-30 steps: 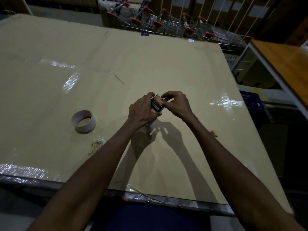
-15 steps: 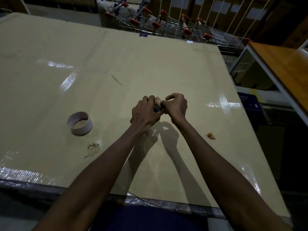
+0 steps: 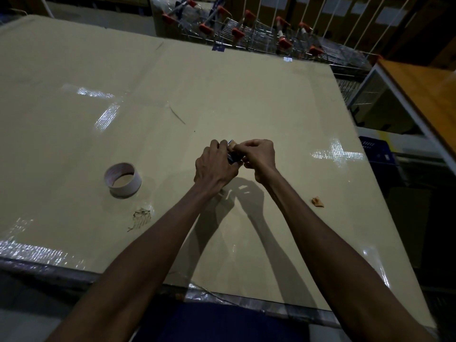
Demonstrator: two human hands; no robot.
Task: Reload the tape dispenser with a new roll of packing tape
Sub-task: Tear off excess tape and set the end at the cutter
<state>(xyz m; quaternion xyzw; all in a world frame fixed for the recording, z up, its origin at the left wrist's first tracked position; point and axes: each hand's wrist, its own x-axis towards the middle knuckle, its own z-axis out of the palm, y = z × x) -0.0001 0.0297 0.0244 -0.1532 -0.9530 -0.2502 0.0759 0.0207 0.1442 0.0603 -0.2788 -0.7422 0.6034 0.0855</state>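
Above the middle of the cardboard-covered table (image 3: 246, 99), both hands hold a small blue tape dispenser (image 3: 233, 157) with brown tape on it. Only a sliver of it shows between the fingers. My left hand (image 3: 214, 166) grips it from the left, fingers curled round its body. My right hand (image 3: 260, 155) pinches the brown tape end at its top right. A bare cardboard tape core (image 3: 122, 180) lies flat on the table to the left, apart from both hands.
A small crumpled scrap of brown tape (image 3: 317, 201) lies on the table to the right. A torn patch (image 3: 142, 215) marks the cardboard near the core. Shopping trolleys (image 3: 259, 35) stand beyond the far edge. A wooden counter (image 3: 424, 95) is at the right.
Both hands have closed in tighter round the dispenser, hiding more of it. The view has shifted slightly, so that the core sits a little lower left.
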